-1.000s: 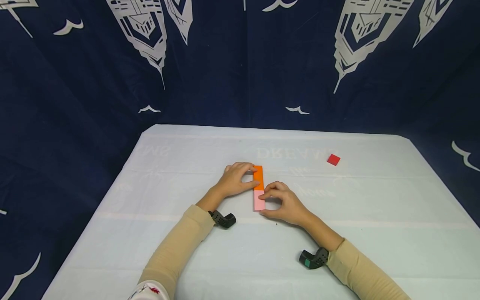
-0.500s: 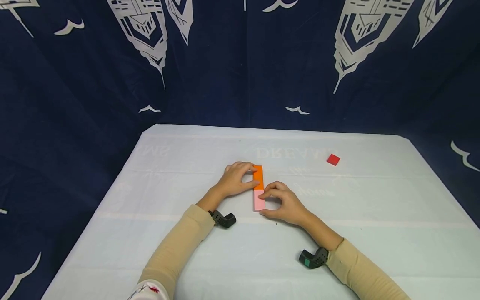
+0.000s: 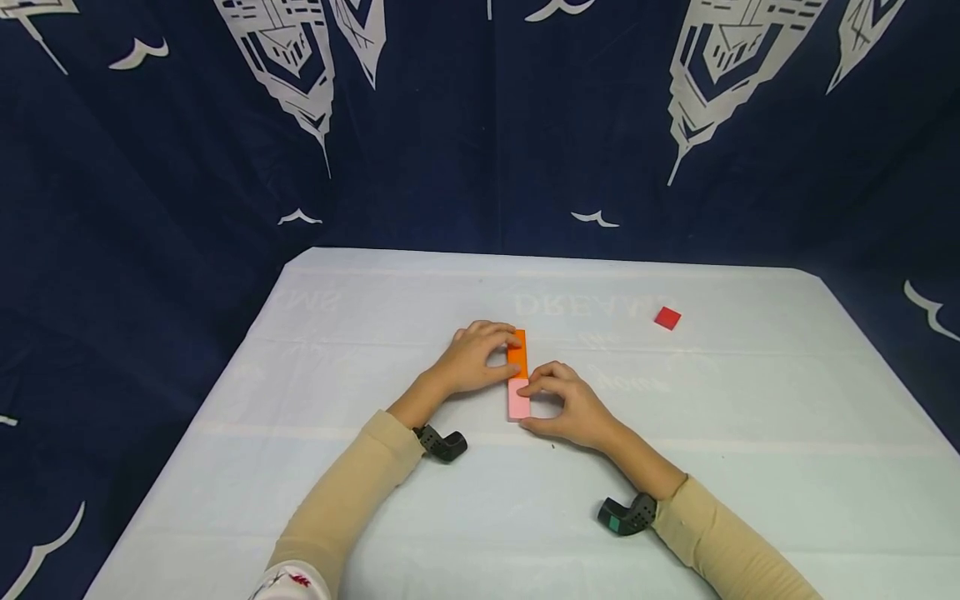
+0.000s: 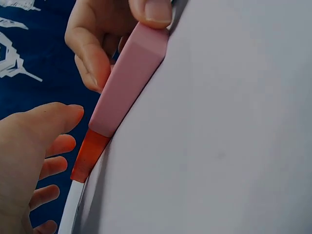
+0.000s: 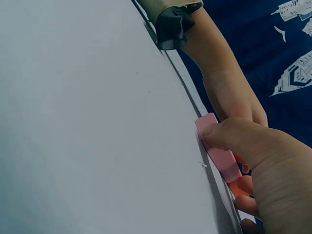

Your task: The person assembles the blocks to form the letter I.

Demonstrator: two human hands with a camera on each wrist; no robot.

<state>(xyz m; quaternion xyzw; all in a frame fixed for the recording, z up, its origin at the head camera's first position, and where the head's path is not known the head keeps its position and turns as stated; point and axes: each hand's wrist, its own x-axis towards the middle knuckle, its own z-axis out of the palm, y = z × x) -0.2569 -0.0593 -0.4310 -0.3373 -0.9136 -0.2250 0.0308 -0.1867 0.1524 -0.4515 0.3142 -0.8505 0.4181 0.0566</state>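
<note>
An orange block [image 3: 519,357] and a pink block [image 3: 518,404] lie end to end in a line on the white table. With thumb and fingers at its ends, my right hand [image 3: 576,408] pinches the pink block, the thumb on the end nearer me. My left hand [image 3: 471,358] is at the left side of the orange block, its fingertips overlapping it in the head view. In the left wrist view its thumb [image 4: 63,117] stands apart from the orange block [image 4: 90,153], and the fingers are spread behind.
A small red square piece [image 3: 667,318] lies toward the back right of the white-covered table [image 3: 375,517]. Behind the far edge hangs a dark blue cloth [image 3: 495,150] with white prints. Each wrist wears a black device [image 3: 628,515].
My left hand has shifted slightly, its fingertips loosening from the orange block. The right hand stays on the pink block, and both blocks keep their places.
</note>
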